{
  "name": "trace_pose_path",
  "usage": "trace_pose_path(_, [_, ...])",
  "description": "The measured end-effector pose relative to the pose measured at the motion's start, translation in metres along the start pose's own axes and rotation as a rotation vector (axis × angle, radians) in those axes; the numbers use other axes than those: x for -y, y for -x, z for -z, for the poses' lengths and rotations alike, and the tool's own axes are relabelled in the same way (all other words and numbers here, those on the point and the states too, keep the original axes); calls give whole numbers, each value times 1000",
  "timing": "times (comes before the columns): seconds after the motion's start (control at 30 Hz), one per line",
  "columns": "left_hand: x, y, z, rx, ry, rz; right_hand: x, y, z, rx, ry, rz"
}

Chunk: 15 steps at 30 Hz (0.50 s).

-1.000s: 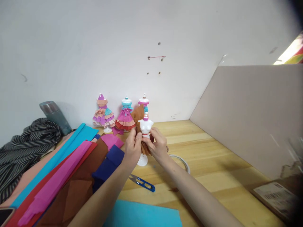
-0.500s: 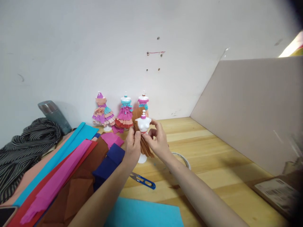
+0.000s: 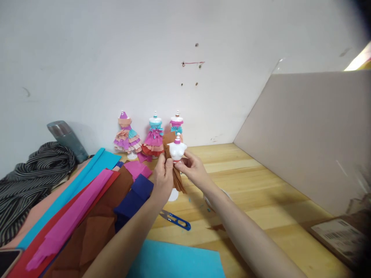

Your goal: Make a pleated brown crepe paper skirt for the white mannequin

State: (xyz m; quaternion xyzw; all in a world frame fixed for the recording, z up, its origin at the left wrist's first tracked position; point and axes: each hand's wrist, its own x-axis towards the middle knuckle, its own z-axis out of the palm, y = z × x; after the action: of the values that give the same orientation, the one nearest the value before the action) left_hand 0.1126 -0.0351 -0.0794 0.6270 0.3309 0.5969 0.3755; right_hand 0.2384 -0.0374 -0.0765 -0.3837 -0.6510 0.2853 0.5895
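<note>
A small white dress form [image 3: 177,150] with a pink neck band and a red waist band stands tilted slightly between my hands. Pleated brown crepe paper [image 3: 179,181] hangs from its waist, and more brown paper rises behind its left side. My left hand [image 3: 164,173] is closed on the brown paper at the waist, thumb in front. My right hand [image 3: 193,168] pinches at the right of the waist, thumb on the front by the red band; its other fingertips are hidden behind the form. The form's white base [image 3: 173,195] shows below.
Blue thread snips [image 3: 175,220] lie in front of the form, near a turquoise sheet [image 3: 176,260]. Coloured crepe papers [image 3: 75,216] cover the left side. Several dressed forms line the wall, including one in pink and red [image 3: 153,141]. A tape roll [image 3: 227,194] is partly behind my right forearm.
My right hand's fingers have drawn in closer around the waist, and the form tilts a little more. The right forearm now covers more of the tape roll. My left hand keeps its grip.
</note>
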Motion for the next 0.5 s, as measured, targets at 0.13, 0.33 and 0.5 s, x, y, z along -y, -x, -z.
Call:
trace_pose_path(0.13, [1, 0, 0, -27, -16, -2, 0, -1, -2, -42, -45, -23])
trace_pose_path(0.33, [4, 0, -1, -31, 10, 2, 8, 0, -4, -98, -85, -41])
trace_pose_path(0.5, [3, 0, -2, -17, 49, -4, 11, 1, -6, -104, -137, -81])
